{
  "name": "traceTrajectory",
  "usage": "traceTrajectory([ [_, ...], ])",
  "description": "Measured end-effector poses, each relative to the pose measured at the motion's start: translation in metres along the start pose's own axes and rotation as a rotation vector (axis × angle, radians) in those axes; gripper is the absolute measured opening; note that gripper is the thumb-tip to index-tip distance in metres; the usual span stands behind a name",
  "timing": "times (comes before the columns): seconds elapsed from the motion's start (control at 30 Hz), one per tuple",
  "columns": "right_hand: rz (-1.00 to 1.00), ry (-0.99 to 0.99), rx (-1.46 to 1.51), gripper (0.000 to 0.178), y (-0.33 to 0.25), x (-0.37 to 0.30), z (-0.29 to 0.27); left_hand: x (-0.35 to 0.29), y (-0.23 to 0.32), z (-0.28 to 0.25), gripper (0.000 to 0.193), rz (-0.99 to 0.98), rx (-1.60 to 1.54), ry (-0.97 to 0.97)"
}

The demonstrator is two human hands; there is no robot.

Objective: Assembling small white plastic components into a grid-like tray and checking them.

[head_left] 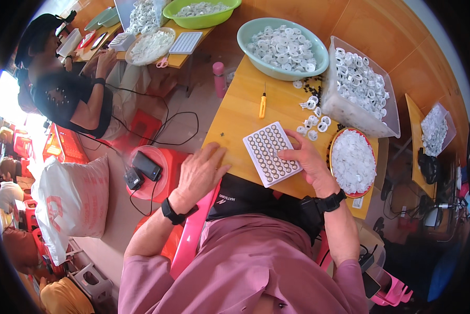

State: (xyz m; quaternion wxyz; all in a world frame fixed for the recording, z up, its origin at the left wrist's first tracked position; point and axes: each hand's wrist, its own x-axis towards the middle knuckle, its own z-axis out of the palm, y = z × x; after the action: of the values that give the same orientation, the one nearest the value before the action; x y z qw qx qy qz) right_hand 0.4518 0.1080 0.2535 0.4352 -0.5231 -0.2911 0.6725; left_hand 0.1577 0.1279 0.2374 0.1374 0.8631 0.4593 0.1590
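My right hand [307, 159] grips the right side of a white tray [265, 181], with the thumb over its top and the other fingers partly hidden. Rows of small round silvery pieces [269, 152] sit in the tray's holes. The tray lies tilted at the front of the yellow wooden table [235, 120]. My left hand [201, 170] rests at the table's left edge, fingers spread and holding nothing. Beyond the tray lies a screwdriver [262, 106] with a yellow handle. Several loose white plastic rings [312, 123] lie right of it.
A pale green basin [243, 44] and a clear bin [335, 104], both full of white parts, stand at the back. A red-rimmed oval tray [374, 149] of small white pieces sits right. Left are a red stool [175, 172], a black charger [134, 179] and a seated person [73, 94].
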Motion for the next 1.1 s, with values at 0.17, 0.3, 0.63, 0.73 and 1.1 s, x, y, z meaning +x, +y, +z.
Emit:
traceTrajectory([
  [0.17,0.017,-0.041,-0.064,0.07,-0.008,-0.002,0.001,0.013,-0.074,-0.011,0.039,-0.232,0.465,0.077],
  [0.3,0.052,-0.035,-0.148,0.069,-0.007,0.002,-0.006,0.041,-0.069,-0.042,0.058,-0.28,-0.044,0.145],
  [0.63,0.011,-0.102,-0.327,0.067,-0.007,0.007,-0.004,0.07,0.019,0.026,0.102,0.398,-0.558,-0.154],
  [0.73,0.0,-0.114,-0.36,0.06,-0.013,0.007,-0.001,0.073,0.023,0.031,0.1,0.379,-0.525,-0.175],
  [1.1,-0.038,-0.068,-0.701,0.036,-0.02,0.008,0.0,0.07,0.031,0.039,0.101,0.405,-0.422,-0.086],
])
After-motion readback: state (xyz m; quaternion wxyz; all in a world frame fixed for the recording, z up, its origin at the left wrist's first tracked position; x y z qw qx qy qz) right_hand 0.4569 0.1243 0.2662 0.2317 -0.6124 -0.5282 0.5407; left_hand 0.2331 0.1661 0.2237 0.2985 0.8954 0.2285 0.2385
